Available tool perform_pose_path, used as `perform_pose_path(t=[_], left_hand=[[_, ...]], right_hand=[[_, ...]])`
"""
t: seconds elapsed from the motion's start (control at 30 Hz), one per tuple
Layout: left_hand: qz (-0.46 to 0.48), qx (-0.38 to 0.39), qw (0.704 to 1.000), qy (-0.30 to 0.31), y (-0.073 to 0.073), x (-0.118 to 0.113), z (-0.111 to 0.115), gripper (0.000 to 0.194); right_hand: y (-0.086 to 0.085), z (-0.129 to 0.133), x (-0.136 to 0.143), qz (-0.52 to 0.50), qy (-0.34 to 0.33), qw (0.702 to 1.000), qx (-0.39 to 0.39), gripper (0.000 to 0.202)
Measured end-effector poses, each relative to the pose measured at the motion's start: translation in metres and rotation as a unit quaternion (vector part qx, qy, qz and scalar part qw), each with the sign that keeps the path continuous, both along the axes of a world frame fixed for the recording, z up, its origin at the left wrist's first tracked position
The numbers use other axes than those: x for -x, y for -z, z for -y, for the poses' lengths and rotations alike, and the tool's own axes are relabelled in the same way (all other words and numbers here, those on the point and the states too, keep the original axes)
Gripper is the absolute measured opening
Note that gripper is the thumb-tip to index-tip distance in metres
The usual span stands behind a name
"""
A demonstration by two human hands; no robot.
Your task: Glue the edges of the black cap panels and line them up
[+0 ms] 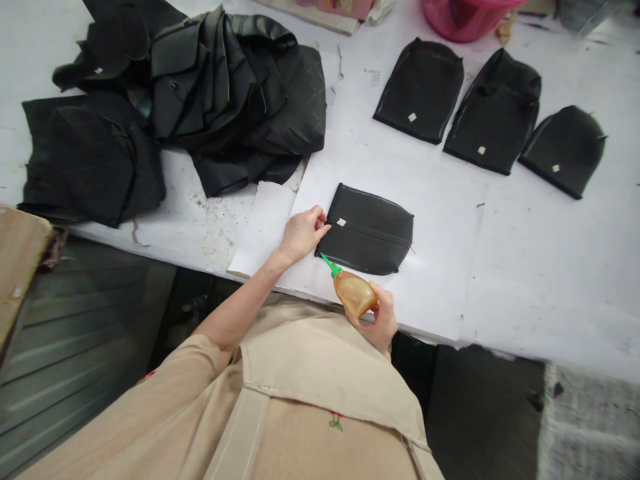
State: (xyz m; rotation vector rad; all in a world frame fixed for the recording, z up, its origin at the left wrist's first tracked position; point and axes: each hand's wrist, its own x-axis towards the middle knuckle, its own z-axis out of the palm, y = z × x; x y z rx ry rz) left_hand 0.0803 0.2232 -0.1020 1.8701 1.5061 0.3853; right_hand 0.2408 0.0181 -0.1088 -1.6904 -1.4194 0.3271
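The black piece (373, 233) lies flat on the white tabletop (540, 267), just to the right of my left hand (303, 233) and just beyond my right hand (381, 317). My left finger and thumb are drawn close at the piece's left edge, beside its small white tag (341, 222); whether they pinch that edge or merely rest on it, I can't quite tell. My right hand grips an amber squeeze bottle (356, 295) on the near side of the piece, its green nozzle (331, 266) pointing at the near left corner. Beyond the piece to the right lie three similar black pieces (423, 90); beyond it to the left sits a heap of black material (235, 87).
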Motion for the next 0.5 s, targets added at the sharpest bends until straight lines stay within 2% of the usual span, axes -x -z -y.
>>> perform_pose_path(t=[0.27,0.5], left_hand=[[0.016,0.019,1.000,-0.002,-0.002,0.000,-0.001,0.015],[0.020,0.024,1.000,-0.003,0.002,0.001,-0.001,0.014]], right_hand=[[-0.010,-0.010,0.000,-0.021,-0.046,0.998,-0.023,0.064],[-0.008,0.004,-0.010,0.016,-0.023,0.999,-0.020,0.067]])
